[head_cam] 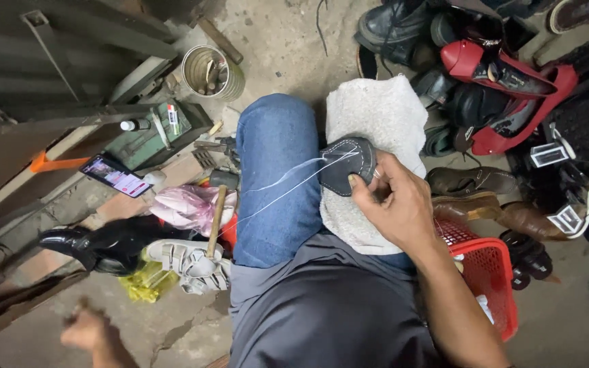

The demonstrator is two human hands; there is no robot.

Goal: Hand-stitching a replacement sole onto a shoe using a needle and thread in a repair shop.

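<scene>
Item: dark leather piece (346,163), on the white towel (376,123) over our right knee. Our right hand (393,204) pinches its edge, fingers together. Thread (288,180) runs taut toward our left hand (86,332), blurred, grip unclear. We judge the piece light, flexible; hold by the stitched rim

A: Clothing on the person?
B: Blue denim jeans (275,177), fabric creased at the knee. Dark grey top (322,307), plain, no print visible.
A: Sleeves?
B: None visible; both forearms bare down to the wrist. Right hand (393,204) sharp. Left hand (86,330) motion-blurred.
A: Gloves, watch?
B: Bare hands, no watch visible. Rings: can't tell.
</scene>
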